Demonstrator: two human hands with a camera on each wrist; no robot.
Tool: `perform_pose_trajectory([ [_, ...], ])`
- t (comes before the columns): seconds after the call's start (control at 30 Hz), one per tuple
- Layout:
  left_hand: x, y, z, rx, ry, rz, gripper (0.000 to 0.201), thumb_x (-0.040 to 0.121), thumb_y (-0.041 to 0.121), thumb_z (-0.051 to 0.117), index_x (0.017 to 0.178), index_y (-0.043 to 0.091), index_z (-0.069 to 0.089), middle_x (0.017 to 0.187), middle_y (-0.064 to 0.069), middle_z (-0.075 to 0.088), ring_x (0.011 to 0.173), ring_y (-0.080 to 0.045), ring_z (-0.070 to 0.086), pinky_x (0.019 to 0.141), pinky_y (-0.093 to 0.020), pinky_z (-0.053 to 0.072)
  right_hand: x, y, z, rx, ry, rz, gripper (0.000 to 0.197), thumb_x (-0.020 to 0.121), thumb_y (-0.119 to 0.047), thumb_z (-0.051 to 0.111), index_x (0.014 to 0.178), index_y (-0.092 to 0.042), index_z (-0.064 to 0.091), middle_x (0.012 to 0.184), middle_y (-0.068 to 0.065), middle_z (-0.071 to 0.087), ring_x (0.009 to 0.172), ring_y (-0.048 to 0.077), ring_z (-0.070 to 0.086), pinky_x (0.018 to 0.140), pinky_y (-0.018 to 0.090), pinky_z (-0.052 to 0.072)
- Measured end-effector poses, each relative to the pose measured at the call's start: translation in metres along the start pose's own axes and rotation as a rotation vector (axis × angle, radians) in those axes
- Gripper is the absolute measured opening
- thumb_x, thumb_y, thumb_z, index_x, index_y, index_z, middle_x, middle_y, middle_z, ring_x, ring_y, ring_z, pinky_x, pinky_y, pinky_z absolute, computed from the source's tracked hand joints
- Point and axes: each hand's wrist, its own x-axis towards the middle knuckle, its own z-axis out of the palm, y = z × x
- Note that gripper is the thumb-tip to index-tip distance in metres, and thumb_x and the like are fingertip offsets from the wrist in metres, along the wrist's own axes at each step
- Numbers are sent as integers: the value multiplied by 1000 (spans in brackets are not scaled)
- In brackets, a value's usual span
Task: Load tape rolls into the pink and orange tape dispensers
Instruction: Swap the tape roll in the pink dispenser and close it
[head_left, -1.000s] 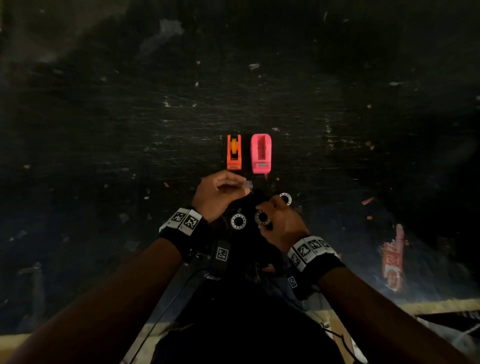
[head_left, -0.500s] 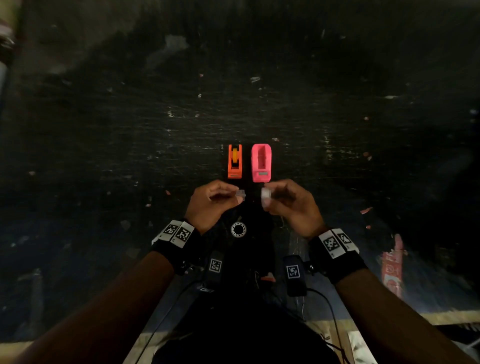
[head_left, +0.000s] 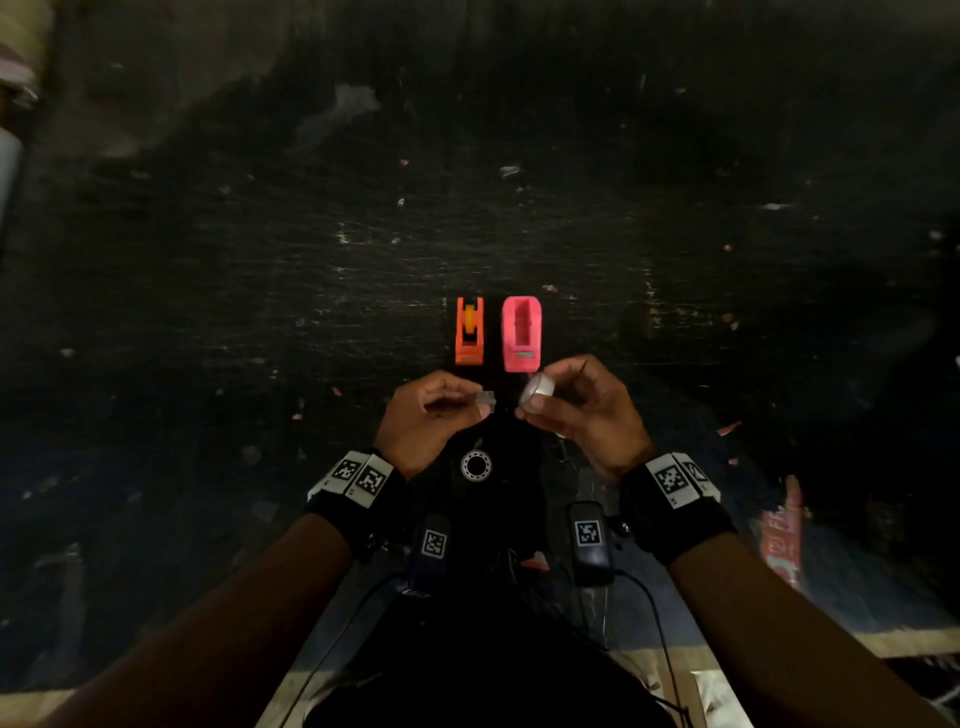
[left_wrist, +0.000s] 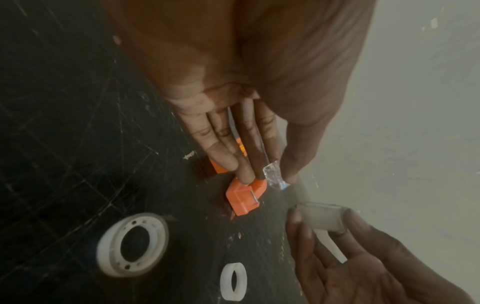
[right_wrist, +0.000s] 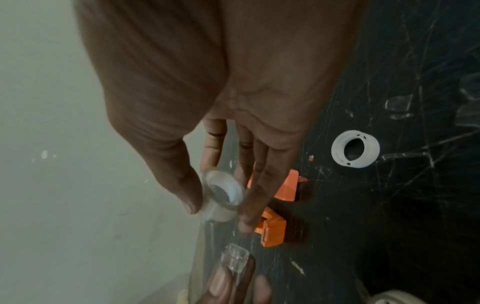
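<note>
The orange dispenser (head_left: 469, 331) and the pink dispenser (head_left: 522, 335) stand side by side on the dark table (head_left: 260, 312). The orange one has a yellow core in its slot; the pink one's slot is empty. Just in front of them my left hand (head_left: 480, 408) pinches a small clear plastic piece (head_left: 485, 401) between thumb and fingertips (left_wrist: 288, 176). My right hand (head_left: 530, 402) grips a clear tape roll (head_left: 537, 392) between thumb and fingers, a little apart from the clear piece (right_wrist: 235, 259). In the right wrist view the roll (right_wrist: 223, 193) shows its white core.
A white ring (head_left: 474, 464) lies flat on the table between my wrists. The left wrist view shows it (left_wrist: 132, 244) with a smaller white ring (left_wrist: 233, 280) standing near it. Scraps of tape dot the tabletop. A red label (head_left: 779, 530) lies near the right front edge.
My right hand has lifted a tape roll off the table and brought it up level with the left hand, in front of the pink dispenser. The left hand has kept pinching the clear piece.
</note>
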Motion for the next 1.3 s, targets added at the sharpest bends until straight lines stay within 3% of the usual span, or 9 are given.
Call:
perform_pose_trajectory([
  [0.17, -1, 4, 3, -20, 0, 9, 21, 80, 4, 82, 99, 11, 76, 95, 2, 79, 88, -2, 73, 80, -15, 55, 0, -1, 2, 26, -9, 33, 44, 77, 6, 76, 117, -3, 59, 109, 26, 71, 109, 49, 67, 93, 48, 58],
  [0.33, -1, 4, 3, -22, -3, -2, 23, 81, 6, 83, 102, 10, 75, 97, 0, 80, 93, -6, 75, 81, -17, 56, 0, -4, 4, -4, -27, 31, 36, 84, 8, 70, 119, -1, 64, 109, 26, 71, 106, 44, 69, 93, 45, 58],
  [0.53, -3, 4, 3, -19, 3, 4, 22, 82, 5, 82, 102, 8, 75, 99, -1, 80, 92, -5, 74, 83, -18, 56, -1, -3, 8, 69, -29, -9, 11, 76, -4, 75, 80, -13, 71, 96, 18, 75, 92, 40, 72, 84, 38, 60],
  [0.6, -4, 3, 4, -19, 3, 5, 21, 81, 6, 82, 100, 11, 75, 97, 0, 80, 93, -7, 74, 85, -20, 57, 1, 2, 7, 31, -7, -31, 25, 79, 5, 73, 70, -17, 69, 92, 14, 76, 91, 40, 72, 87, 44, 59],
  [0.7, -4, 2, 3, -19, 1, 8, 19, 82, 6, 81, 99, 12, 75, 95, 2, 79, 91, -4, 74, 83, -19, 56, 4, 6, 4, -12, 17, -30, 34, 83, 11, 70, 64, -17, 65, 88, 11, 75, 81, 34, 74, 79, 38, 58],
  [0.9, -6, 3, 4, -32, -11, 10, 19, 83, 5, 80, 101, 10, 75, 93, 4, 78, 89, -1, 73, 80, -17, 55, 5, 9, 2, -176, 103, -78, 12, 68, -21, 85, 69, -17, 74, 92, 17, 78, 87, 25, 73, 82, 30, 57],
  [1.03, -4, 5, 4, -43, -27, 12, 20, 81, 8, 82, 100, 12, 76, 96, 2, 80, 94, -6, 74, 87, -22, 57, 6, 11, -2, -210, 110, -49, 10, 74, -11, 84, 82, -14, 80, 93, -3, 81, 94, 10, 75, 83, 18, 54],
  [1.2, -3, 8, 9, -44, -34, 41, 22, 79, 5, 84, 100, 10, 76, 98, -2, 79, 91, -4, 73, 83, -16, 54, 6, 20, -2, -185, 65, -10, 17, 82, -2, 77, 99, -3, 79, 107, 3, 79, 99, 13, 73, 87, 25, 55],
  [1.3, -1, 8, 11, -42, -35, 45, 23, 79, 4, 84, 99, 12, 76, 99, -3, 79, 91, -5, 73, 84, -17, 55, 5, 22, 0, -139, 33, -10, 13, 81, 5, 76, 94, 1, 75, 98, 9, 79, 91, 19, 74, 85, 34, 60],
])
